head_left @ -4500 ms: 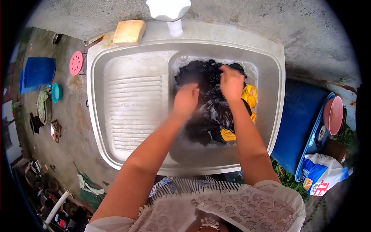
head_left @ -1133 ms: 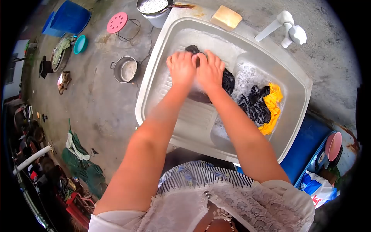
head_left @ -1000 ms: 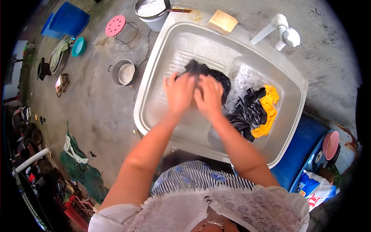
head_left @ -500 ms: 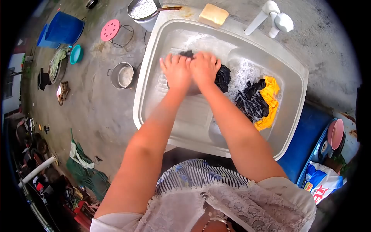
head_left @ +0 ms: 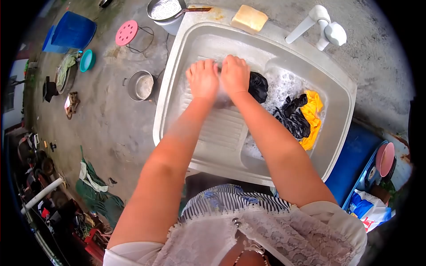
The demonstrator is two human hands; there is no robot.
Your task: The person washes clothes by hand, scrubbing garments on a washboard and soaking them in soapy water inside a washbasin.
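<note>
My left hand [head_left: 203, 80] and my right hand [head_left: 235, 76] lie side by side over the ribbed washboard part of the sink [head_left: 222, 126]. Their fingers curl down around a wet black cloth [head_left: 258, 88], mostly hidden beneath them; a dark bunch of it sticks out to the right of my right hand. In the sudsy basin to the right sit another crumpled black cloth [head_left: 293, 119] and a yellow cloth [head_left: 313, 117], pressed against each other.
A bar of soap [head_left: 249, 19] rests on the sink's back rim, near a white tap [head_left: 314, 24]. A pan [head_left: 166, 9] with white contents stands at the back left. On the ground are a metal pot [head_left: 143, 86] and a pink stool [head_left: 127, 33]. A detergent bag [head_left: 367, 209] is at the right.
Both hands stay on the black cloth and have shifted slightly, with less of it showing past the fingertips. The view has shifted a little, moving the sink's right side down and right.
</note>
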